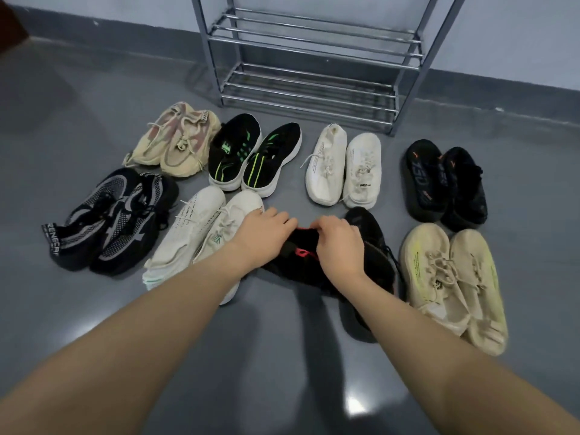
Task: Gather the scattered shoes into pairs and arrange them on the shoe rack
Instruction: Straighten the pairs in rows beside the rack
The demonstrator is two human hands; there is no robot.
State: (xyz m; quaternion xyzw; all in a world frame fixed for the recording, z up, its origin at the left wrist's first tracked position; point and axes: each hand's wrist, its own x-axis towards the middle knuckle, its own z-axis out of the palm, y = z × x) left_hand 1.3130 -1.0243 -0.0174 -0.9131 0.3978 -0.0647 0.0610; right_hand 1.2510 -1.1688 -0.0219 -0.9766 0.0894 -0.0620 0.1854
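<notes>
Two hands, left hand (pixel 263 235) and right hand (pixel 340 243), are closed on the black sneaker with red trim (pixel 301 255), gripped near centre on the floor (pixel 94 89), apparently to be aligned beside its mate before the far shoe rack (pixel 310 61) is filled.

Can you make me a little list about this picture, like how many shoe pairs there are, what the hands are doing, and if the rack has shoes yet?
pairs on floor: eight
shoe rack: by the wall, no shoes on its visible shelves
left hand: on the black shoes with red, fingers curled at the opening
right hand: pinching the same shoes' top edge
nearest neighbours: white shoes on the left, tan shoes with yellow on the right
back row: beige-pink, black-green, white, black with orange
floor: grey, shiny
</notes>
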